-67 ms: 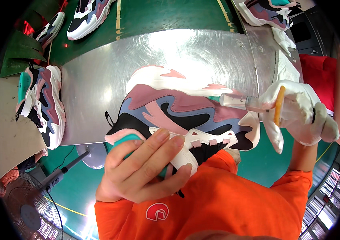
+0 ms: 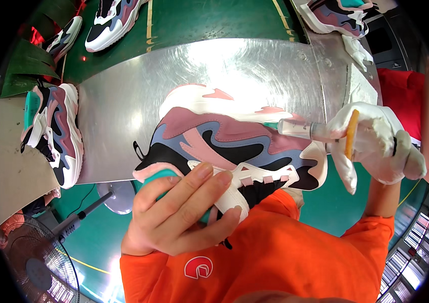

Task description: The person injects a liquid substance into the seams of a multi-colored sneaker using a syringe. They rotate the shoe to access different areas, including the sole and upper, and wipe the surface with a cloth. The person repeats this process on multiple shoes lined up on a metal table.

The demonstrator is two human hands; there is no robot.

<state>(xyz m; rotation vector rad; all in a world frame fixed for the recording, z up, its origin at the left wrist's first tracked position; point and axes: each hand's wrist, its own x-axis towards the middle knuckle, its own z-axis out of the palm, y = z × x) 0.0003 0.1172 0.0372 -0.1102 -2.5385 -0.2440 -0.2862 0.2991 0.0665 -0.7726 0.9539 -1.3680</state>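
A chunky sneaker [image 2: 224,139] lies on its side in the middle of the frame, its toe toward the right, resting over the lower edge of a curved sheet of brushed, shiny metal that forms the worktop [image 2: 118,101]. Its upper is a patchwork of wavy smooth panels in dusty pink, mauve, slate blue and black, with a thick white sole toward the top and white lace straps along its lower edge. The left hand [image 2: 181,214], bare, comes in from the lower centre and wraps around the padded heel collar and teal lining, fingers curled closed on the sneaker. The right hand [image 2: 376,144], at the right of the frame, wears a loose, fuzzy white cotton glove and is closed around a clear plastic syringe [image 2: 303,130] with a teal tip; that tip touches the sneaker's upper near the toe. A thin orange stick [image 2: 351,134] stands upright between the gloved fingers. The person's orange shirt [image 2: 285,257] fills the bottom of the frame, soft and matte.

At the left edge a second sneaker [image 2: 55,131] of the same colours lies partly on the metal sheet. Another one [image 2: 116,20] rests on the green belt [image 2: 199,20] at the upper left, and a further one [image 2: 338,15] sits at the upper right. A round wire-guarded fan [image 2: 35,262] shows in the lower left.
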